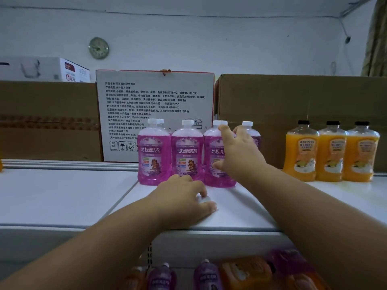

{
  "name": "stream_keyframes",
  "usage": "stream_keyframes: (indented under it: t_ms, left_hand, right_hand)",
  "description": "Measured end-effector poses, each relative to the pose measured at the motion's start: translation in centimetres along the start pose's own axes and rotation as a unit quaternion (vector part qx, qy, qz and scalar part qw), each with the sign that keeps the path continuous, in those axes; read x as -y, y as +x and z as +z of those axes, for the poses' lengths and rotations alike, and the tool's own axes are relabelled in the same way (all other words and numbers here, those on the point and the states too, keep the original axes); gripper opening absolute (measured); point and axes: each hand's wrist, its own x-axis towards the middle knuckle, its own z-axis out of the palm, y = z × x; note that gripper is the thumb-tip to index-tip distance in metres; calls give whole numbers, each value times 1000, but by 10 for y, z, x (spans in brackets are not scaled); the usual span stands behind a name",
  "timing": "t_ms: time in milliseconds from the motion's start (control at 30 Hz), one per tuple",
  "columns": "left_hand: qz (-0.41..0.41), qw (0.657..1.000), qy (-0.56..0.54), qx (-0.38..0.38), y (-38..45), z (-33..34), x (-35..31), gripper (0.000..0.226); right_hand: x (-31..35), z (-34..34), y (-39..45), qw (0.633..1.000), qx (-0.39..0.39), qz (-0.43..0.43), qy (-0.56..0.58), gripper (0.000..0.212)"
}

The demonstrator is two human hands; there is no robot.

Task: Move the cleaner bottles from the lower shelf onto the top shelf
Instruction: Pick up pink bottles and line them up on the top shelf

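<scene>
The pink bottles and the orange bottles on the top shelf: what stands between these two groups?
In the head view, no bottle stands between the pink bottles and the orange bottles: only bare top shelf, with a brown carton behind.

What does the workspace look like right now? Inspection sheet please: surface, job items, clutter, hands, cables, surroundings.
Surface: white top shelf, lower shelf below.
Job's things: pink cleaner bottles upright in a row on the top shelf; orange cleaner bottles upright to the right; more bottles on the lower shelf, blurred.
Clutter: printed carton and brown cartons behind the bottles.
Hands: right hand grips the rightmost front pink bottle; left hand rests on the shelf, fingers curled.
Cables: thin wire along the wall.
Surroundings: round clock.
</scene>
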Motion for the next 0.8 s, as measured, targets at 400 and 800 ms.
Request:
stream_keyframes:
  t_ms: [400, 800]
  left_hand:
    - [-8, 994, -52, -91, -9, -3, 0, 42]
    - [138, 932, -166, -290, -144, 31, 21, 22]
  right_hand:
    - [16, -38, -38, 1000, -19, -22, -10, 85]
    - [129, -101, -187, 990, -93, -51, 92, 58]
